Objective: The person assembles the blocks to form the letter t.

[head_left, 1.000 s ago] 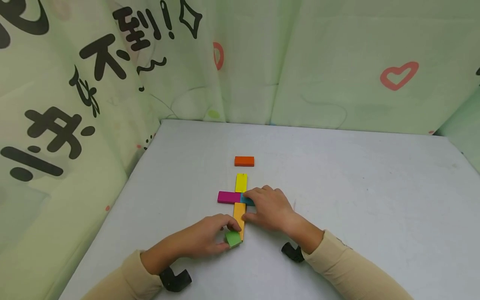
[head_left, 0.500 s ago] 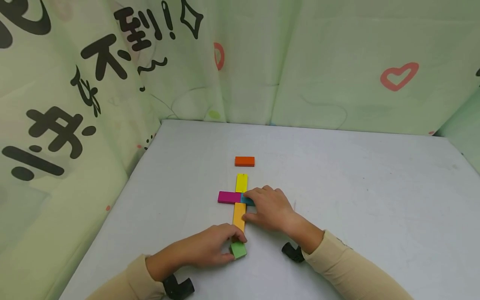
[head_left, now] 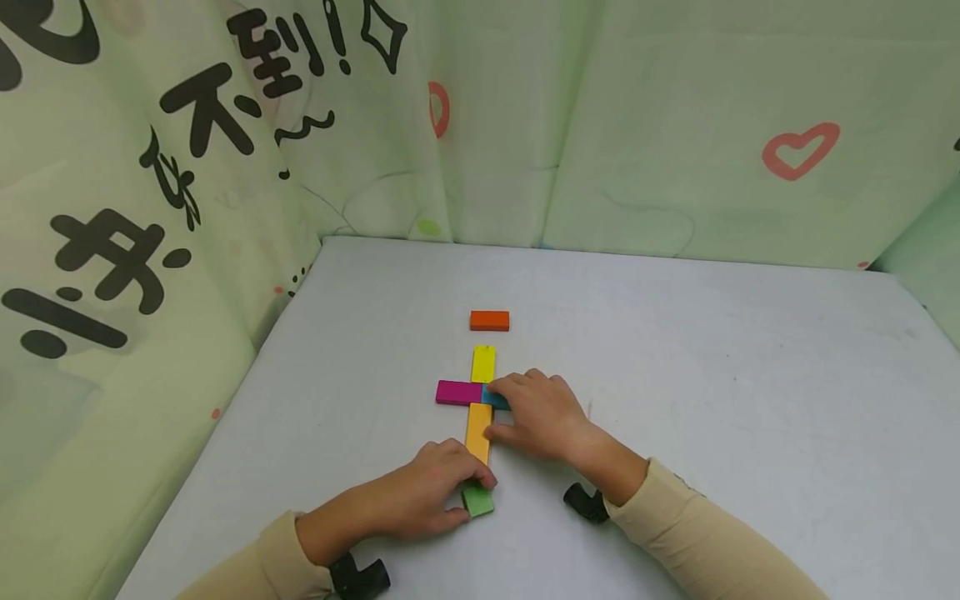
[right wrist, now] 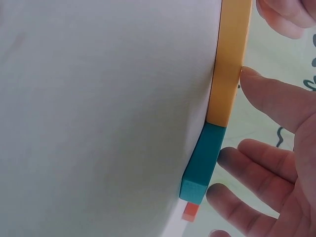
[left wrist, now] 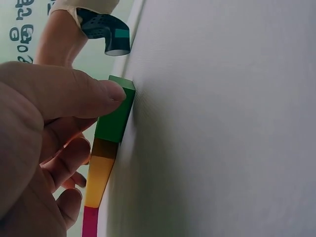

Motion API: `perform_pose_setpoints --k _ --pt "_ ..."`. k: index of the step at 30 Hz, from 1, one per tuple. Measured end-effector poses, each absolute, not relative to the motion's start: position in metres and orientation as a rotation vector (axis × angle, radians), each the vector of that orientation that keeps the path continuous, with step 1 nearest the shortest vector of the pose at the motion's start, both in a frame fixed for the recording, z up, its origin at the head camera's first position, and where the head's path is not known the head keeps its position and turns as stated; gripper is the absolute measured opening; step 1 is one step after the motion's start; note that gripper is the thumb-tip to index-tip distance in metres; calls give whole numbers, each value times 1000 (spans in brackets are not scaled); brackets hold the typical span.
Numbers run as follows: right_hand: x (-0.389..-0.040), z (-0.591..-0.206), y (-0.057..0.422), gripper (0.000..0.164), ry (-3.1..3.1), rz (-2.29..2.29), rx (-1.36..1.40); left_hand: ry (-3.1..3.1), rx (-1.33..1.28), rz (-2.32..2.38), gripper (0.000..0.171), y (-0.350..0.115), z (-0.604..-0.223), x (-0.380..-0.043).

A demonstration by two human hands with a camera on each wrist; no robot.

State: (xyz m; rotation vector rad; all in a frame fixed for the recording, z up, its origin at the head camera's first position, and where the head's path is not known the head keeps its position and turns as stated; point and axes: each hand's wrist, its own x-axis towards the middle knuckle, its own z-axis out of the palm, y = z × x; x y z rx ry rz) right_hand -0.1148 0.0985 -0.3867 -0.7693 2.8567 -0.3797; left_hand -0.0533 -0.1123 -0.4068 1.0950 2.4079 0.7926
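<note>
My left hand pinches a green block between thumb and fingers at the near end of an amber block. In the left wrist view the green block lines up end to end with the amber one. My right hand rests its fingertips on a blue block, partly hidden under them, while its thumb touches the amber block's side. A magenta block lies left of the blue one, and a yellow block stands beyond them, together forming a cross.
An orange-red block lies apart, beyond the yellow block on the white table. Black wrist devices sit under both sleeves. A pale green printed curtain hangs along the back and left of the table.
My left hand has brought the green block from the amber block's left side round to its near end, where the block now sits lower and flatter. The right hand has stayed put.
</note>
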Motion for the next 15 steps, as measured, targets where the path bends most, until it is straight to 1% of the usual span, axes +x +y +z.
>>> perform_pose_setpoints --k 15 --pt "-114 -386 98 57 2861 -354 -771 2426 1041 762 32 -110 -405 -54"
